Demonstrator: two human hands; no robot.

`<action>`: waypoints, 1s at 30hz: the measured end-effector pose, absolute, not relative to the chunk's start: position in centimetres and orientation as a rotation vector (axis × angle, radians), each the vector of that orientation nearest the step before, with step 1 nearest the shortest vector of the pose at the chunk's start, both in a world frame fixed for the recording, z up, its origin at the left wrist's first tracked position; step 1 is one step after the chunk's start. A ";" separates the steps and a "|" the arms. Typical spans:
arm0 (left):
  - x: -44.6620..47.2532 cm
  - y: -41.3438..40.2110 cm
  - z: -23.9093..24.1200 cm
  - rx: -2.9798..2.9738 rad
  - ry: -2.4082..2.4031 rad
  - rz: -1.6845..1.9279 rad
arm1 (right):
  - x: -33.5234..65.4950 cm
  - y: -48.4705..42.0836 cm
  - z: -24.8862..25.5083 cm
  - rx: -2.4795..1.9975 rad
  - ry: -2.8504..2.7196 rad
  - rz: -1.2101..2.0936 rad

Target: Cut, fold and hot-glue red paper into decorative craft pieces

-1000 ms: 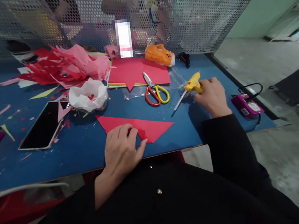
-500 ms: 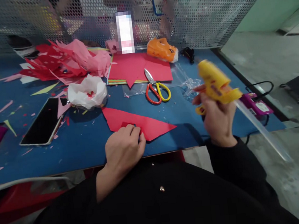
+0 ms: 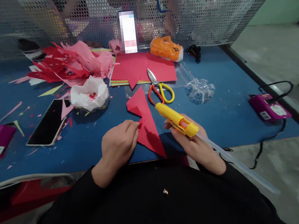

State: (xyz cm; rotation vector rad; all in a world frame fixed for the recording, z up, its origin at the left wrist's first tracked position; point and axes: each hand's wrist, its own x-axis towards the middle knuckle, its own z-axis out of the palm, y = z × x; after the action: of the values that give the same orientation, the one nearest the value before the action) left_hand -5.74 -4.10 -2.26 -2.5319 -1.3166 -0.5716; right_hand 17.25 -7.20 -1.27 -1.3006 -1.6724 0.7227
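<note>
My left hand (image 3: 120, 141) pinches the left side of a folded piece of red paper (image 3: 149, 130) near the table's front edge. The paper has pointed corners and is turned lengthwise away from me. In my right hand (image 3: 197, 146) is a yellow hot glue gun (image 3: 178, 119), its nozzle aimed to the upper left above the paper's right side. A long clear glue stick (image 3: 240, 164) sticks out of its back end. Just beyond lie scissors (image 3: 160, 87) with one red and one yellow handle.
A white paper bowl shape (image 3: 90, 94) holds red scraps, beside a dark phone (image 3: 46, 123). Behind are crumpled red and pink paper (image 3: 72, 61), a stack of coloured sheets (image 3: 158, 66) and an orange packet (image 3: 165, 48). A purple power socket (image 3: 269, 106) stands right. Perforated metal (image 3: 208, 9) closes the back.
The glue gun in my right hand has come left and down, close to the red paper. My left hand has turned the paper from lying sideways to pointing away from me.
</note>
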 end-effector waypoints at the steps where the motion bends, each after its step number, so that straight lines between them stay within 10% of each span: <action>1: -5.8 -3.9 -2.5 -2.554 -1.415 -0.625 | 17.1 -7.2 -1.3 -1.296 -1.685 0.760; 30: -6.5 -3.3 -2.1 -2.444 -2.592 -1.315 | 14.7 -6.7 -3.1 -1.255 -2.060 0.475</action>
State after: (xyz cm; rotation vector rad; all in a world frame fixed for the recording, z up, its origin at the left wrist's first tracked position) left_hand -6.53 -3.25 -2.07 -2.4437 -2.5923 -1.3153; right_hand 14.72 -6.70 -3.07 -1.2551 -2.0599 0.4745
